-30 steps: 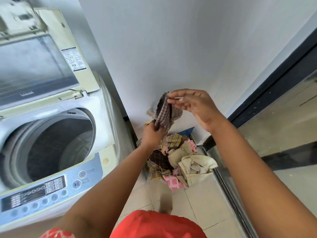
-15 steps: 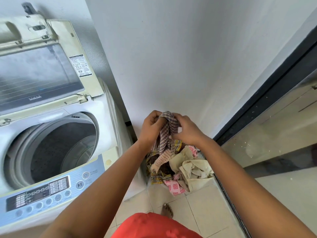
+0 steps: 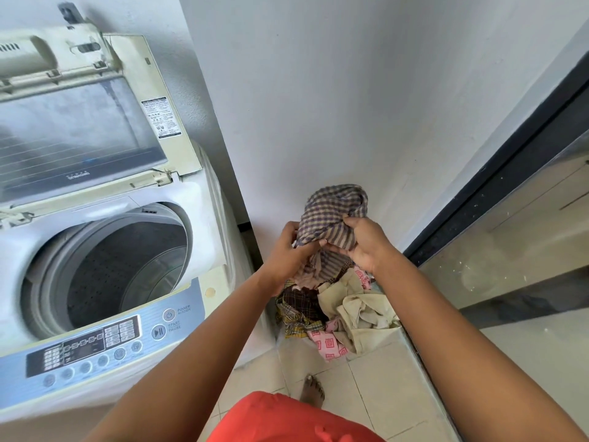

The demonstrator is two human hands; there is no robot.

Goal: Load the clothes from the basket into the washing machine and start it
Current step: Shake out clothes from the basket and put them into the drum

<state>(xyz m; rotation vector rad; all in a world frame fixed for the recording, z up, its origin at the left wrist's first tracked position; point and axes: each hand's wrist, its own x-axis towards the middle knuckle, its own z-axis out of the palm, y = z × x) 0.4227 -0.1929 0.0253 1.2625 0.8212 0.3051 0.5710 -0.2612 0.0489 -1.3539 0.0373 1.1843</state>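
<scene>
Both hands, the left hand [image 3: 288,247] and right hand [image 3: 365,244], are closed on a bunched purple-and-cream checked cloth [image 3: 334,215], above the clothes pile [image 3: 334,307] on the right. Next, lift it clear, then drop it left into the open white washing machine drum [image 3: 127,266].

Bunched between the fingers [image 3: 288,247] of both hands, the checked cloth [image 3: 334,212] looks like thin woven cotton, matt and crumpled. Below the fingers, the clothes pile [image 3: 338,307] is soft fabric too (beige, pink print, dark plaid). Left of them, the washing machine [image 3: 204,202] is smooth yellowed plastic with a perforated shiny metal drum [image 3: 127,269]. Glossy pale tiles [image 3: 376,387] cover the floor.
</scene>
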